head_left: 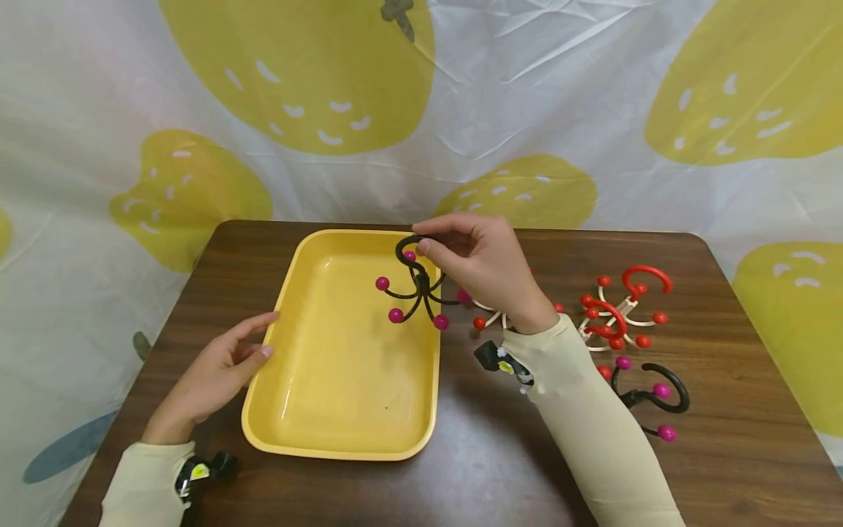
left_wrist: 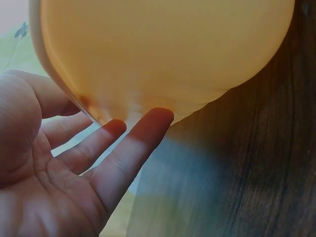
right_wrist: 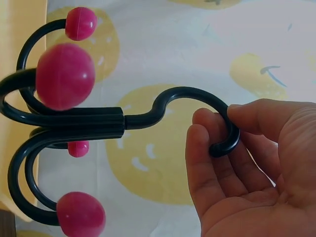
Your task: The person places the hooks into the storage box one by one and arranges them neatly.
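Observation:
My right hand (head_left: pixel 484 263) pinches the curved top of a black hanging hook (right_wrist: pixel 123 121) between thumb and fingers. Its several arms end in pink balls and point downward over the right side of a yellow tray (head_left: pixel 428 432). Along the tray's left rim rests my left hand (head_left: pixel 214 373), with thumb and index fingertip at the edge. In the left wrist view its extended fingers (left_wrist: pixel 133 153) lie against the tray's outer wall.
Right of the tray lie white hanging hooks with red balls and red tops (head_left: pixel 628 307), partly behind my right forearm. Closer to me is another black hook with pink balls (head_left: pixel 668 391). A lemon-print cloth (head_left: pixel 514 80) hangs behind the wooden table (head_left: pixel 724 468).

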A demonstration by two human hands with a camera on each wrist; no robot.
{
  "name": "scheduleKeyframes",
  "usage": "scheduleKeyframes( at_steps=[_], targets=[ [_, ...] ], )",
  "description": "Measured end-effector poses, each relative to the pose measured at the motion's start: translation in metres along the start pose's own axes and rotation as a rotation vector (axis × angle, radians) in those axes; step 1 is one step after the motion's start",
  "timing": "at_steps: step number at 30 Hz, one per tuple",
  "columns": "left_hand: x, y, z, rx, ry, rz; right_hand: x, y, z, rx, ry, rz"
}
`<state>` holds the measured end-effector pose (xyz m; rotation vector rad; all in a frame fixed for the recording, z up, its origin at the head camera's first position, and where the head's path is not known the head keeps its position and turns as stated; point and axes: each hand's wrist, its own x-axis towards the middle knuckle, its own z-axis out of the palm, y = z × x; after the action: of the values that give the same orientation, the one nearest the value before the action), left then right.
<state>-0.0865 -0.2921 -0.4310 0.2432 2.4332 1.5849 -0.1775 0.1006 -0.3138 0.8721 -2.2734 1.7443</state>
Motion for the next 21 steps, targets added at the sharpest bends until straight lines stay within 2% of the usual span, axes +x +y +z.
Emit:
scheduleKeyframes(
  at_steps=[10, 21],
  targets=[
    [0.0, -0.001, 0.0, -0.025, -0.001, -0.004, 0.029, 0.016, 0.028, 0.032, -0.071, 0.043],
    [0.003, -0.003, 0.005, -0.036, -0.008, -0.002, 0.058, 0.037, 0.054, -0.075, -0.134, 0.022]
  ],
)
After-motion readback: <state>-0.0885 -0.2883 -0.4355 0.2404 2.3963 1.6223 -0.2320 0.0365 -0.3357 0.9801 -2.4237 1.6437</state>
